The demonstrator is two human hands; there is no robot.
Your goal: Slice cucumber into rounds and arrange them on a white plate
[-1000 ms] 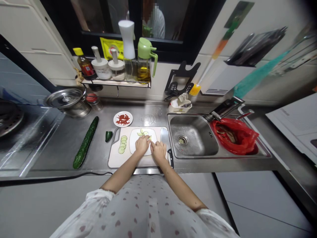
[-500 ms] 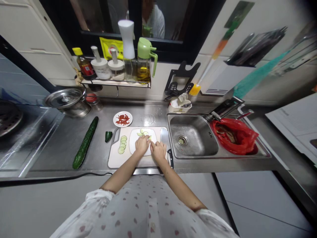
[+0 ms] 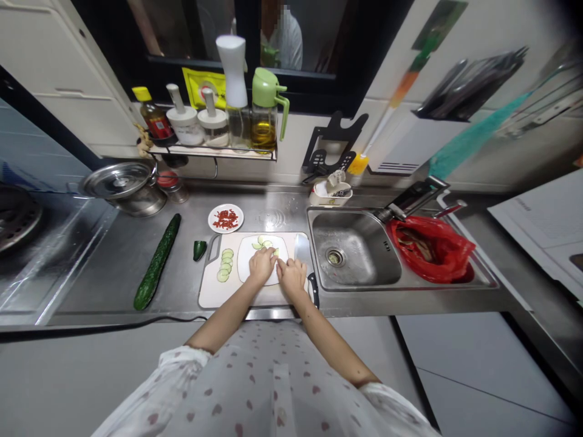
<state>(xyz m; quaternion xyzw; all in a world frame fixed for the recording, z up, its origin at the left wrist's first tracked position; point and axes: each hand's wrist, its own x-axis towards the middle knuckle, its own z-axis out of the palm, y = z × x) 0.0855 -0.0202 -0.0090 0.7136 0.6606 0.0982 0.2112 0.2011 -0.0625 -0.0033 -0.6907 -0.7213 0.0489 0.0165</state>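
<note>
My left hand and my right hand meet over a white square plate. Their fingers are bent and closed around the edge of a pale cucumber slice, which they mostly cover. Several cucumber slices lie at the plate's far side. The plate rests on a cutting board, where an overlapping row of cucumber slices lies to the left. A knife with a black handle lies at the board's right, its broad blade pointing away, beside my right hand.
Left of the board lie a cucumber end and a whole cucumber. Behind it stands a small plate of chopped red pieces. The sink and a red bag are at right; a lidded pot and seasoning shelf stand behind.
</note>
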